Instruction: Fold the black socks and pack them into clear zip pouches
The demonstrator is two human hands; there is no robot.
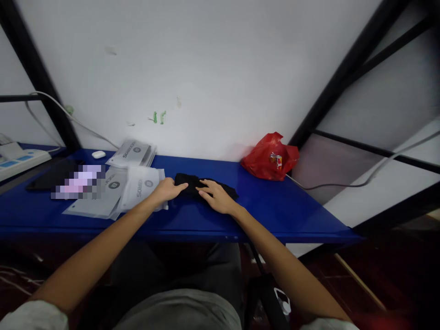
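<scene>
A black cloth item [188, 180], folded into a narrow bundle, lies on the blue table near its middle. My left hand [168, 189] is at the bundle's left end, its thumb stretched over the cloth; its other fingers are partly hidden behind the hand. Resting on the right part of the cloth is my right hand [216, 196], fingers spread and palm down. Just left of my left hand lie frosted plastic pouches [135, 190] with printed lettering, and a stack of similar pouches [132, 153] sits behind them.
A red plastic bag [271, 158] stands at the back right of the blue table [275, 211]. To the left are a white earbud case [99, 154], a black flat object [51, 174], a blurred-out patch and a white power strip [24, 162]. Cables run along both sides.
</scene>
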